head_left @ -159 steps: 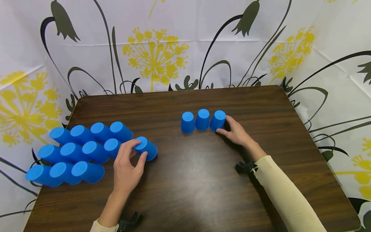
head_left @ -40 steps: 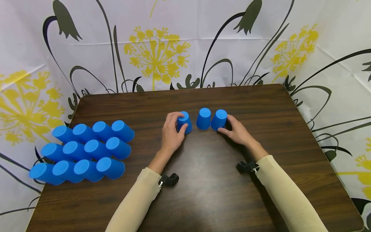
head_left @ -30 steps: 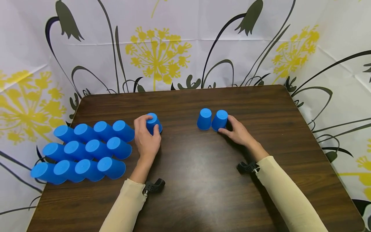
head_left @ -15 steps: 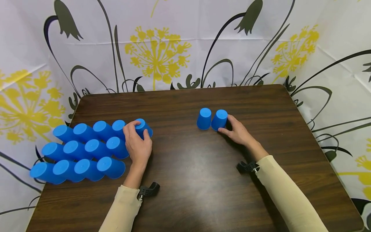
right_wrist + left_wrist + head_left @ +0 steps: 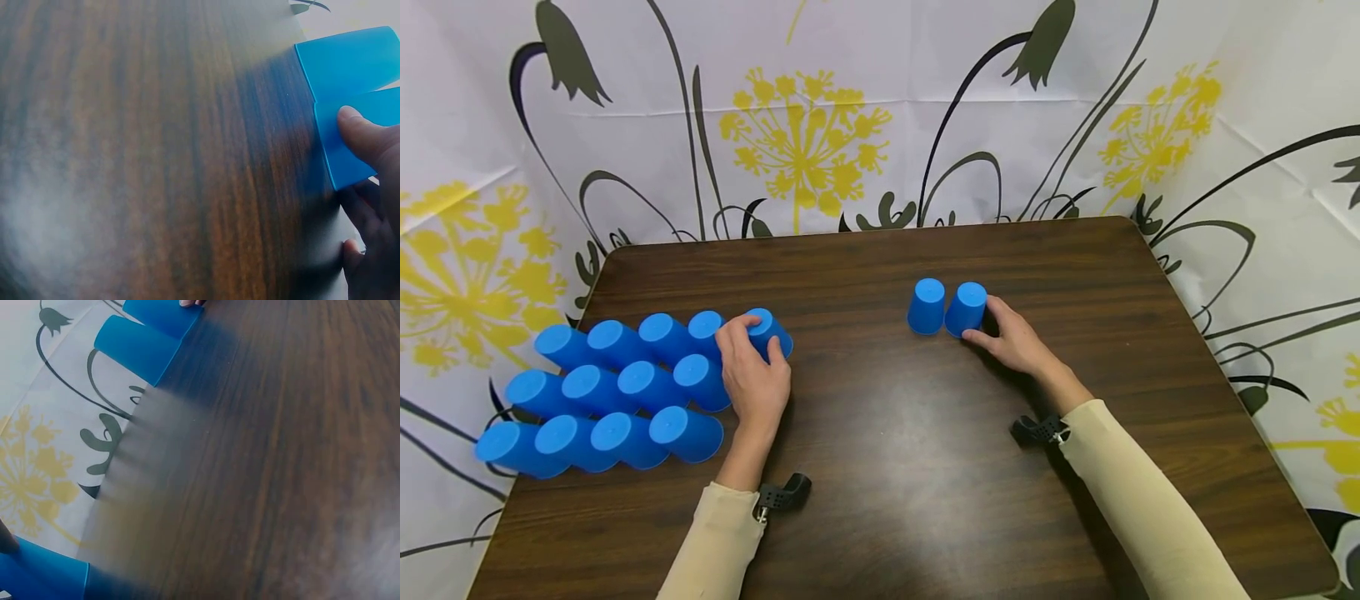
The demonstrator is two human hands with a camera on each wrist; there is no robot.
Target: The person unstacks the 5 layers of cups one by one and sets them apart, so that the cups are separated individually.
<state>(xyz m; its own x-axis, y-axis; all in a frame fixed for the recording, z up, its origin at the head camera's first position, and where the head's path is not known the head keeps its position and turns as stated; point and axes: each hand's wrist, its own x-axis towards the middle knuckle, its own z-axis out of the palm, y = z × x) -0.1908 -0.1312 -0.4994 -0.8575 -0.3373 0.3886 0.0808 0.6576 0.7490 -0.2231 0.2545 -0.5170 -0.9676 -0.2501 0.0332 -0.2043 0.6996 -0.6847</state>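
Observation:
In the head view my left hand grips an upside-down blue plastic cup at the right end of the back row of cups. That held cup shows at the lower left of the left wrist view. Farther right, my right hand holds another upside-down blue cup between thumb and fingers. Just left of it a matching cup stands upside down. In the right wrist view the thumb presses on the near side of the held cup, and the neighbouring cup is beside it.
Several more blue cups stand upside down in three rows at the left: a back row, a middle row and a front row. The brown wooden table ends at a flower-patterned cloth.
The front row has gained a cup. My left hand has taken the leftmost of three cups on the right and carried it left to the back row. My right hand stays put.

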